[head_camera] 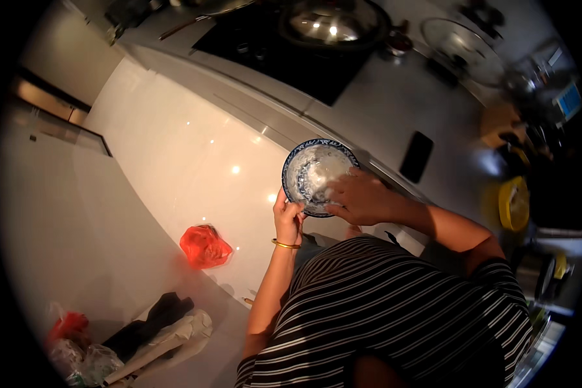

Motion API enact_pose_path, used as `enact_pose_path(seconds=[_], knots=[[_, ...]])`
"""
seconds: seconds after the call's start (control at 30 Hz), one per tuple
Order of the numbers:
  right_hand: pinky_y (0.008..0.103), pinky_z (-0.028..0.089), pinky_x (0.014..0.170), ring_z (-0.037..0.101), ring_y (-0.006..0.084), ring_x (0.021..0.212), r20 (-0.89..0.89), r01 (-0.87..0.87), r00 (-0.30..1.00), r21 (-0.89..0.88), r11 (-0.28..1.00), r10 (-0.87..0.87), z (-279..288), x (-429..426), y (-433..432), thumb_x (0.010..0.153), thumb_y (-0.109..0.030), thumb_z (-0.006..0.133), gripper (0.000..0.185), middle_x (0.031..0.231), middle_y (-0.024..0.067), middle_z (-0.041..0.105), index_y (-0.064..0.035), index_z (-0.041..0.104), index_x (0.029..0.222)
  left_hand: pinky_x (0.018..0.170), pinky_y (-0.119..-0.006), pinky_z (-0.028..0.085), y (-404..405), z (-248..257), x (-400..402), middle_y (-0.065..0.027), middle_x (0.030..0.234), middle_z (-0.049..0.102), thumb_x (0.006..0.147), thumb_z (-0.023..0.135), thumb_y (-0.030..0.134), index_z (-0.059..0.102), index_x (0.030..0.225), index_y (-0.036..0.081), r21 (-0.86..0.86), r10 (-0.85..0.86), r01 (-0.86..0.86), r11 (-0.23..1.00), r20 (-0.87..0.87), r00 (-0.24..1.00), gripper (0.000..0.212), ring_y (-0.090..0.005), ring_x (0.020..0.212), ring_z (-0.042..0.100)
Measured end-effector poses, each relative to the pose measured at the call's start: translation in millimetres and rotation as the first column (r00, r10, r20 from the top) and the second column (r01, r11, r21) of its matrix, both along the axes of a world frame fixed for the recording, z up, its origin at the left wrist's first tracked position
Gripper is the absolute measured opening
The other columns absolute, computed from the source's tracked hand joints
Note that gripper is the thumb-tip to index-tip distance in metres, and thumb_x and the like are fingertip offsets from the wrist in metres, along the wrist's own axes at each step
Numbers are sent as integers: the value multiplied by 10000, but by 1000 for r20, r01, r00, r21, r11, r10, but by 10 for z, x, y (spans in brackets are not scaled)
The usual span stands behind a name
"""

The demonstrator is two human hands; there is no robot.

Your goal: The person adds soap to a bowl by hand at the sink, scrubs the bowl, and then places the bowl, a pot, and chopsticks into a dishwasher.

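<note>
A patterned blue-and-white bowl (pixel 315 167) is held in front of me, its open side facing up towards the camera. My left hand (pixel 289 218), with a gold bangle at the wrist, grips the bowl's lower left rim. My right hand (pixel 361 196) reaches over the right side of the bowl, its fingers spread and slightly blurred inside it. Something wet or whitish covers the inside of the bowl; what it is, I cannot tell. The counter's front edge lies just beyond the bowl.
A black phone (pixel 416 156) lies on the counter, right of a black cooktop (pixel 291 63) bearing a lidded pan (pixel 334 22). A yellow round object (pixel 514 203) sits far right. A red plastic bag (pixel 204 246) is on the floor at left, with more bags (pixel 97 361) at lower left.
</note>
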State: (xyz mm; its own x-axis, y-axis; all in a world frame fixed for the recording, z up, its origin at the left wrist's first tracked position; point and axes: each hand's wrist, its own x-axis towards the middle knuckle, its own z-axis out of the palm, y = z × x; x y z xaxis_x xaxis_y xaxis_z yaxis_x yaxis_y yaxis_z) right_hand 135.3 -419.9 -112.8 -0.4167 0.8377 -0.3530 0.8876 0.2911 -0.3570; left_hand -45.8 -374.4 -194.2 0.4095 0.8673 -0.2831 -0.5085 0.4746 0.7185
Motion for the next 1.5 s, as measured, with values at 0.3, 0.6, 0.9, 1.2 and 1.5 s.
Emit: enact_pose_path(seconds=[0.3,0.6,0.9,1.2,1.5], knots=[[487,310,990,409,290,1227,-18,-63,998,102,993,66,-60,-970,2060,927,-415,394,481,1346,138,431,-58,518,1223,502,-166,352,1904,-115,-1005,14,761,563,724,466,56,500,1213,43,36,36,-33,999,-81,996,490,-31,565,430],[474,374,923,481,302,1164,-138,-52,989,64,997,61,-21,-1724,3816,918,-390,412,397,1275,110,516,-104,622,1095,584,-197,451,3673,7,-1703,-23,924,581,717,460,41,490,1186,33,18,68,-67,998,-60,996,469,-91,715,553],[501,270,1033,418,314,1228,-180,-48,982,30,998,53,-162,-1999,5612,919,-430,379,497,1340,150,441,-36,589,1139,659,-275,507,5285,-219,-1958,-57,984,581,713,465,27,470,1209,26,38,97,-96,995,-34,995,496,-147,813,580],[486,274,1018,473,313,1159,-29,-36,999,-110,993,33,-237,-2357,7135,914,-456,362,543,1269,198,485,-5,642,1028,628,-304,542,6860,-256,-2267,-70,985,591,736,467,43,490,1176,61,-23,98,-99,995,-50,994,440,-182,810,607],[464,425,803,586,360,588,-205,318,937,159,934,-284,-497,-2755,8634,915,-429,351,629,568,193,576,32,633,593,651,-311,531,8938,-351,-2433,-69,1001,587,736,446,40,496,1168,62,28,-179,183,983,-107,978,435,-158,824,590]])
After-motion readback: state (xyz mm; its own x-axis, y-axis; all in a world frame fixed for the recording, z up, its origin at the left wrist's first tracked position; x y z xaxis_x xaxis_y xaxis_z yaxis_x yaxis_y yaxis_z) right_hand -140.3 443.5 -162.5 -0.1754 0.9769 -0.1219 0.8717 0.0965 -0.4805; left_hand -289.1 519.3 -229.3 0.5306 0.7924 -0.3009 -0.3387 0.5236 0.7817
